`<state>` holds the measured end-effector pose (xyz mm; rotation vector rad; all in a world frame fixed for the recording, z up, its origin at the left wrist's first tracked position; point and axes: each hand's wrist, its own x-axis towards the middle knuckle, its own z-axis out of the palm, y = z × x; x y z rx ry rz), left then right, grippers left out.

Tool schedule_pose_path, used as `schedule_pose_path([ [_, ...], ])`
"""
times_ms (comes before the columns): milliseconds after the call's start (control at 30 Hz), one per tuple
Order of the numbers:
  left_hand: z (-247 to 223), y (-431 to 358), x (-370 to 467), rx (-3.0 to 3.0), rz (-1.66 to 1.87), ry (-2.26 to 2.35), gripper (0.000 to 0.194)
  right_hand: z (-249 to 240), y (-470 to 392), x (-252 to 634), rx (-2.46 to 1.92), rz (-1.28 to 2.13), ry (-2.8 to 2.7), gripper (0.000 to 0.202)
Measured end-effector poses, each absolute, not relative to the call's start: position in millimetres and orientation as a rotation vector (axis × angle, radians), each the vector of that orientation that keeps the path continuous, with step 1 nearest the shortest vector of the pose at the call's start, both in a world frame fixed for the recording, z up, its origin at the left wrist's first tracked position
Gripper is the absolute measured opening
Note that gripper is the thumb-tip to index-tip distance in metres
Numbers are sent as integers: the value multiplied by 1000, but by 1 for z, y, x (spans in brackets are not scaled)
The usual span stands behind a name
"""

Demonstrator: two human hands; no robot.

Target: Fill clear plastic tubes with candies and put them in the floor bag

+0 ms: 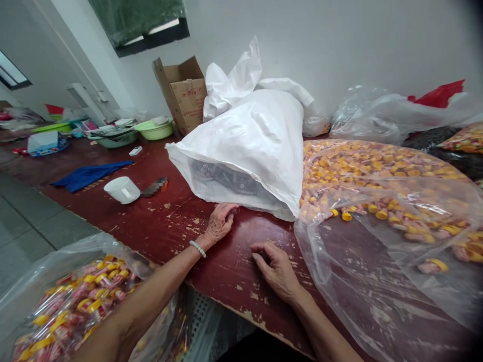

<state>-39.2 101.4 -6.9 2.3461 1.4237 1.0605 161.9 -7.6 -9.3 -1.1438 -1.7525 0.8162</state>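
Observation:
A large white woven sack [256, 130] lies on the red table, its mouth facing me and showing dark items in clear wrapping [234, 178] that I cannot make out. My left hand [220, 224], with a pale bead bracelet at the wrist, rests at the lower edge of the sack's mouth; its fingers are stretched forward and hold nothing that I can see. To the right, my right hand [278, 270] lies on the tabletop, loosely bent, thumb and forefinger apart, with nothing between them. Beside it spreads a clear plastic bag [320, 246] of small yellow-capped pieces [370, 163].
A second clear bag [86, 296] of yellow-capped pieces is at lower left, below the table edge. On the table [169, 226] are a white mug [123, 190], a blue cloth [92, 174], green basins [154, 129] and a cardboard box [187, 98]. More plastic bags [385, 113] line the wall.

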Motion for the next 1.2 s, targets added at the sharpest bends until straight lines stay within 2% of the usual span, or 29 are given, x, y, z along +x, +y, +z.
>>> schedule_pose_path([
  [133,-5,73,-27,1927,1254,1240,33,-10,-9,161,-1150,773,-1768,15],
  [333,16,73,-42,1192,1641,1129,35,-18,-12,160,-1190,678,-1769,18],
  [500,31,60,-73,1068,1513,1267,26,-15,5,139,-1306,476,-1763,27],
  [633,30,42,-80,948,1353,1182,31,-7,27,112,-1429,277,-1958,38],
  [733,26,35,-80,825,1323,1078,31,0,35,102,-1555,220,-2119,37],
  [867,14,33,-87,1029,1411,1204,36,9,39,105,-1726,261,-2166,31],
  [967,3,31,-96,1301,1388,1412,37,12,42,106,-1661,280,-2177,32],
  [1100,-2,23,-112,1686,1238,1677,31,16,48,98,-1382,176,-2429,32],
  [1200,5,12,-123,1971,978,1779,27,21,53,92,-1231,121,-2621,27],
])
